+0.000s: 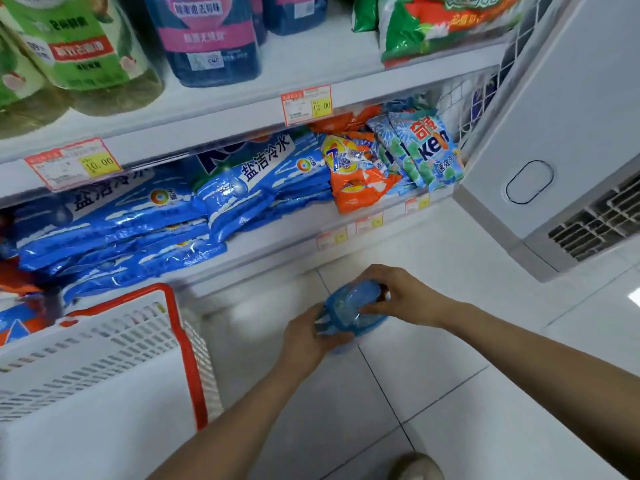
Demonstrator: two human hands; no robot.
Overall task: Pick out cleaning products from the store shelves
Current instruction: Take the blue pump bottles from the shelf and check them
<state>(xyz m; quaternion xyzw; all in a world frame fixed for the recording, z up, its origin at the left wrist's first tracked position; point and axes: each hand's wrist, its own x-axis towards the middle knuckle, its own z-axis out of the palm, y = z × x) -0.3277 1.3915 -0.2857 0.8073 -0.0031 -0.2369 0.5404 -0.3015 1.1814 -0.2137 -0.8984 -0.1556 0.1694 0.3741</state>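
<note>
Head view: left hand (304,337), right hand (403,296) fingers (375,308) curl around blue pack (348,304), probably detergent.

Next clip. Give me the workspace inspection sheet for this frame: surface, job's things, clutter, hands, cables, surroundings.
Surface: white tiled floor below the hands; white shelves with price tags on their front edges.
Job's things: blue pack off the shelf, in the hands; blue bags stacked on the lower shelf, with an orange bag and blue-green bags to their right; red-rimmed basket at left.
Clutter: nothing seen.
Hands: left hand and right hand both grip the blue pack.
Cables: nothing seen.
Surroundings: bottles on the upper shelf; white cabinet with a vent grille at right.
</note>
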